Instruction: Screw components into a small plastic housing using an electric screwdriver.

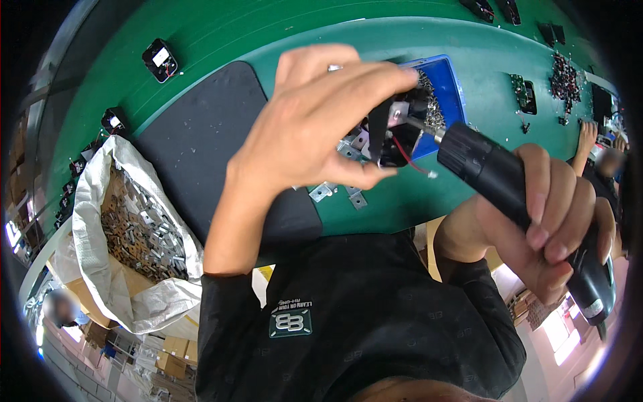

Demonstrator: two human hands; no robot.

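My left hand (301, 127) grips a black plastic housing (379, 130) between thumb and fingers above the green table. A small metal bracket (398, 112) sits in the housing, and a red wire (404, 151) with a white plug hangs from it. My right hand (559, 208) is wrapped round a black electric screwdriver (485, 167). Its bit points left into the housing, at or very near the bracket; exact contact cannot be made out. Behind the housing stands a blue tray (457, 87) of small screws (432, 107). Loose metal brackets (323, 192) lie below my left hand.
A white sack (90, 221) full of small metal pieces stands at the left, beside a dark mat (201, 141). Several black housings (159, 60) lie along the far and left sides. At right are a circuit board (519, 90), a component pile (566, 84) and another person's hand (587, 137).
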